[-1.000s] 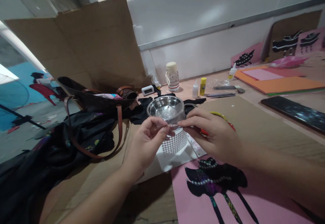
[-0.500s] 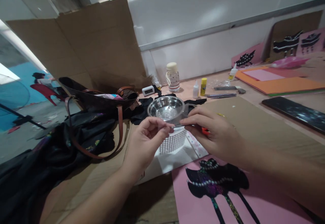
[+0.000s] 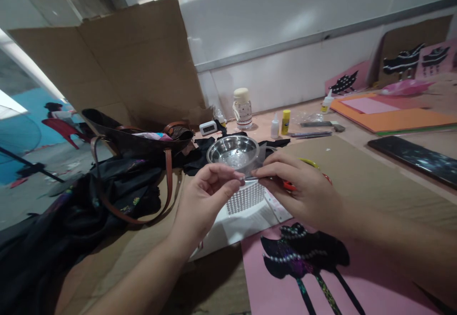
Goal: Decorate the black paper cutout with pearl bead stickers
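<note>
Thumb and fingertips of my left hand point(image 3: 210, 193) are pinched together around something tiny and pale, too small to make out. Close beside it, my right hand point(image 3: 303, 179) is closed on a thin metal tool point(image 3: 252, 178) that looks like tweezers, its tip at the left fingertips. Below the hands lies a sheet of pearl beads point(image 3: 246, 198) on white paper. Scissors with red and yellow handles point(image 3: 310, 162) are partly hidden behind the right hand. A steel bowl point(image 3: 233, 151) stands just beyond. Nearer me, a black cut-out with pearl lines point(image 3: 307, 253) rests on pink paper point(image 3: 378, 281).
To the left are a dark handbag point(image 3: 143, 146) and black cloth point(image 3: 117, 196). A bottle point(image 3: 243, 110), a glue bottle point(image 3: 274, 127) and a yellow glue stick point(image 3: 285, 122) stand behind. A phone point(image 3: 414, 160) and orange card point(image 3: 392, 120) lie right. Someone sits in the far left background.
My right hand has shifted very slightly, and more of the scissors' handles shows behind it. My left hand keeps its pinch in nearly the same place.
</note>
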`<state>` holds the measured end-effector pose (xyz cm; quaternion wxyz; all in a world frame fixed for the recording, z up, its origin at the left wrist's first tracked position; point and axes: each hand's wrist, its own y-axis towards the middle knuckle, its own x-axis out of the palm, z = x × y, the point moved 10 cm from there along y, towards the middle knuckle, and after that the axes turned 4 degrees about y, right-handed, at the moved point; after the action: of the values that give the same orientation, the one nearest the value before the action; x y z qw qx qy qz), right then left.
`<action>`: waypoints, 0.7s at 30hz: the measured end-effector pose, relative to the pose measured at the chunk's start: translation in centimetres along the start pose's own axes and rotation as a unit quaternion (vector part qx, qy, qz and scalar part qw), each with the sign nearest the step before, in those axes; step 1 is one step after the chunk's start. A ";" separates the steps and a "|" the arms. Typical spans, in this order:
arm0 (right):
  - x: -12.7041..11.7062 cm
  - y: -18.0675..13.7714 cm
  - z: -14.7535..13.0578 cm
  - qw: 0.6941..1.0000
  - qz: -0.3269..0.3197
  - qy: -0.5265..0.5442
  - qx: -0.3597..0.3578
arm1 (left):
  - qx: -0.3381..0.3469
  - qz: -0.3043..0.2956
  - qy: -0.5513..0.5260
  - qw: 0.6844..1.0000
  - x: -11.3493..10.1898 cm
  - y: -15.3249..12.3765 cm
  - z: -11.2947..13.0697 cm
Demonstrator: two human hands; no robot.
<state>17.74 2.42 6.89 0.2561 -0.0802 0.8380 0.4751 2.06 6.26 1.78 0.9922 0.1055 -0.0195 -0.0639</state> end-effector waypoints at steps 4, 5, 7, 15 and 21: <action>0.1 0.0 -0.4 1.000 -0.003 0.005 -0.008 | -0.006 -0.010 -0.005 1.000 0.3 -0.1 -0.4; 0.1 0.0 -0.4 1.000 -0.003 0.005 -0.008 | -0.011 -0.007 -0.005 1.000 0.2 -0.1 -0.6; 0.0 0.0 -0.3 1.000 -0.002 0.003 -0.002 | -0.024 0.001 -0.003 1.000 0.0 -0.1 -1.0; 0.4 -0.2 0.6 0.999 -0.026 0.010 0.035 | -0.088 -0.035 0.030 0.995 0.7 0.0 -2.3; 0.7 -0.3 1.0 0.997 -0.044 -0.020 0.060 | -0.110 -0.068 0.081 0.988 1.4 -0.1 -2.8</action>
<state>17.57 3.20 5.89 0.2977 -0.0919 0.8555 0.4137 3.62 6.54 -0.99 0.9894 0.0016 0.0749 -0.1245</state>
